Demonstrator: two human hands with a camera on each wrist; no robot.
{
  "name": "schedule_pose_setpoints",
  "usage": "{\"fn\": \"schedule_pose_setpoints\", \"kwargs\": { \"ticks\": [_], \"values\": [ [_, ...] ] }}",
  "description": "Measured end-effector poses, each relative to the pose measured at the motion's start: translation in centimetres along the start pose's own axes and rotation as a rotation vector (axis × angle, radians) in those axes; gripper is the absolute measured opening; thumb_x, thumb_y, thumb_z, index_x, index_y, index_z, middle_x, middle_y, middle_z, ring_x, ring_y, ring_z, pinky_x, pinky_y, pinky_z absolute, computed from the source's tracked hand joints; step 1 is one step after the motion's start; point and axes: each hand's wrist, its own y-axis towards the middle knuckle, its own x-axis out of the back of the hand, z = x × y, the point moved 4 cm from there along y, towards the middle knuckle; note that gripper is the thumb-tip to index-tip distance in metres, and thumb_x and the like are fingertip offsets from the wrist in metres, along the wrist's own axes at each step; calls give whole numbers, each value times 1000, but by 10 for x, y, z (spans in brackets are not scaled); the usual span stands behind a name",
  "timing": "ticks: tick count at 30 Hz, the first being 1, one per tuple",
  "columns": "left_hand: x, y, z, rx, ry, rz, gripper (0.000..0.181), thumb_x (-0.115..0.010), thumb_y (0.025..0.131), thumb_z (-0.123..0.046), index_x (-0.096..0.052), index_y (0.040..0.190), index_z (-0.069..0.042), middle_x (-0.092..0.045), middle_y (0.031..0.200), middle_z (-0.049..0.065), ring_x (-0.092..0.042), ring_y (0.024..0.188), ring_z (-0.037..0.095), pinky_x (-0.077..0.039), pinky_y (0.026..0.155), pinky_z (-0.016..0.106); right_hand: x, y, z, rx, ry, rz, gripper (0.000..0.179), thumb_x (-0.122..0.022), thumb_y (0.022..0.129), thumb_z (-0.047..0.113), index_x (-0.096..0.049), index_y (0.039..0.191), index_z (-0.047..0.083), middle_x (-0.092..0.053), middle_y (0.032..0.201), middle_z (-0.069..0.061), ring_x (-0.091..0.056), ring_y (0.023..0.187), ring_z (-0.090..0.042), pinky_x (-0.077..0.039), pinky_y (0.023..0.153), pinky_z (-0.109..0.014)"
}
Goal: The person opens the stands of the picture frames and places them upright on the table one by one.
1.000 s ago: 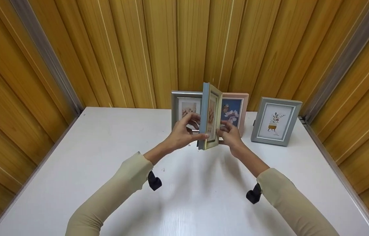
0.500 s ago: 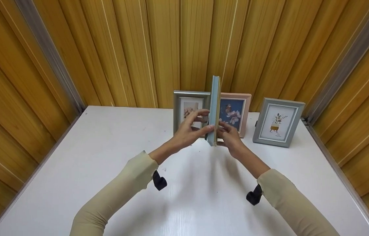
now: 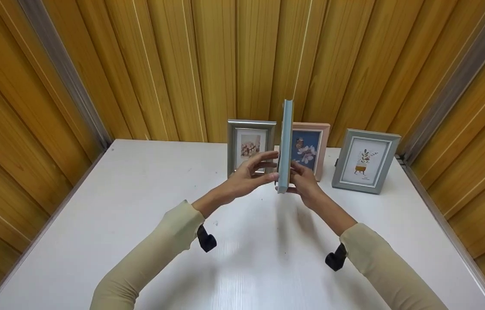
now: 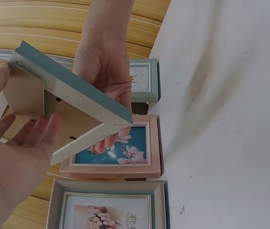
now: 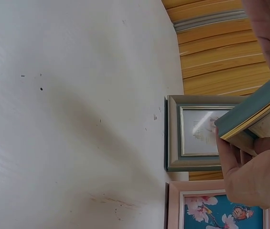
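A picture frame (image 3: 285, 146) with a blue side edge is held upright above the table, its edge toward the head camera. My right hand (image 3: 308, 184) grips it from the right; the right wrist view shows the gold inner rim and the fingers (image 5: 228, 152) curled round a corner. My left hand (image 3: 244, 180) is on the back side, fingers extended. In the left wrist view those fingers (image 4: 51, 131) are at the brown stand leg (image 4: 27, 93) on the frame's back. Behind stand a grey-silver picture frame (image 3: 230, 148) and a pink picture frame (image 3: 320, 150), partly covered by the held one.
A grey-green picture frame (image 3: 339, 172) with a plant picture leans upright at the right. The white table (image 3: 147, 193) reaches back to a wood-patterned wall (image 3: 212, 64), with side walls left and right. Black straps (image 3: 206, 241) hang at both wrists.
The held picture frame has turned from showing part of its front to edge-on and shifted slightly right. My left thumb has drawn back from its front edge; my right hand keeps its hold.
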Motion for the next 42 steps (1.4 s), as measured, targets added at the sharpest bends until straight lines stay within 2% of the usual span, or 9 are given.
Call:
{"fn": "schedule_pose_setpoints", "kwargs": {
  "ticks": [7, 15, 19, 24, 26, 32, 37, 42],
  "values": [
    [2, -2, 0, 13, -25, -29, 53, -66, 100, -15, -49, 149, -8, -50, 151, 13, -51, 141, 33, -51, 109, 40, 0, -1, -2, -10, -11, 3, 56, -45, 108, 13, -29, 162, 13, -49, 154, -20, -68, 118, -25, -54, 105, -48],
    [4, -2, -1, 12, -20, -75, 49, -70, 96, -13, -56, 142, -4, -59, 141, 14, -60, 132, 29, -54, 105, 38, 3, -1, -5, -21, 3, -12, 56, -45, 108, 12, -29, 162, 15, -47, 157, -19, -57, 135, -37, -49, 110, -52],
    [5, -2, -1, 21, -6, -95, 47, -70, 96, -15, -58, 141, -4, -60, 139, 14, -60, 131, 30, -54, 105, 37, 3, -1, -5, -27, 8, -10, 60, -51, 106, 12, -29, 162, 15, -51, 154, -17, -64, 128, -31, -50, 109, -51],
    [7, -4, 0, 29, -3, -116, 45, -67, 96, -11, -59, 140, -3, -62, 137, 16, -60, 131, 33, -55, 104, 36, 5, -1, -6, -29, 15, 0, 56, -45, 107, 8, -29, 161, 10, -63, 141, -16, -74, 104, -15, -58, 99, -44],
    [8, -5, 0, 24, -5, -122, 43, -64, 97, -9, -59, 140, -2, -62, 137, 17, -61, 131, 32, -55, 103, 37, 6, -1, -6, -30, 19, 2, 57, -43, 106, 5, -28, 161, 8, -63, 141, -18, -75, 100, -13, -58, 98, -44],
    [11, -9, 0, 17, 33, -151, 41, -55, 99, -8, -59, 139, -3, -62, 135, 17, -61, 126, 26, -54, 104, 36, 9, -2, -8, -44, -2, 17, 53, -46, 108, 11, -33, 159, 8, -64, 140, -17, -73, 112, -21, -54, 103, -48],
    [12, -9, 0, 7, 47, -143, 42, -50, 101, -10, -57, 142, -3, -60, 137, 18, -57, 122, 25, -52, 105, 36, 10, -2, -11, -43, -16, 18, 51, -55, 105, 20, -41, 152, 6, -72, 127, -9, -74, 108, -19, -55, 102, -47],
    [12, -9, -1, 1, 52, -131, 43, -48, 103, -12, -55, 144, -3, -58, 139, 18, -55, 124, 27, -50, 106, 39, 10, -3, -11, -43, -27, 26, 55, -58, 104, 27, -40, 153, 8, -67, 133, -10, -72, 110, -18, -54, 104, -48]
  ]
}}
